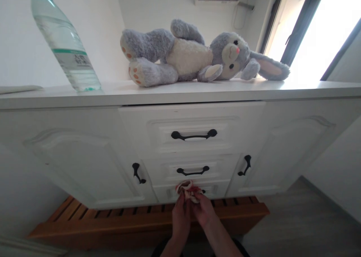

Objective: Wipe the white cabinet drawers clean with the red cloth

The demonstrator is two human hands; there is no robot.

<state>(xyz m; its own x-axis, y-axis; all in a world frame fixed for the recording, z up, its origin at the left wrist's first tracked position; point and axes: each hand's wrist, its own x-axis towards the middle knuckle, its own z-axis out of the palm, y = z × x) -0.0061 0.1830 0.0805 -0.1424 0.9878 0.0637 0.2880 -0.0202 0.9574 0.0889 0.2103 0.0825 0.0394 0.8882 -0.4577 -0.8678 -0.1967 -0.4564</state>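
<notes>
A crumpled red and white cloth [189, 189] is bunched between my two hands, low in front of the cabinet. My left hand [181, 209] has its fingers closed on the cloth's left side. On the other side, my right hand [203, 208] grips it too, with the fingertips partly hidden in the folds. Behind the cloth is the bottom drawer [165, 192], and one end of its black handle [203, 191] shows just right of the cloth. Above that sits the middle drawer's black handle [193, 171].
A plush rabbit [188, 57] lies on its side on the white cabinet top [169, 88], and a water bottle [67, 50] stands at the left. Cabinet doors [76, 163] flank the drawers. A slatted wooden bench [126, 223] runs below. A window [324, 27] is at the right.
</notes>
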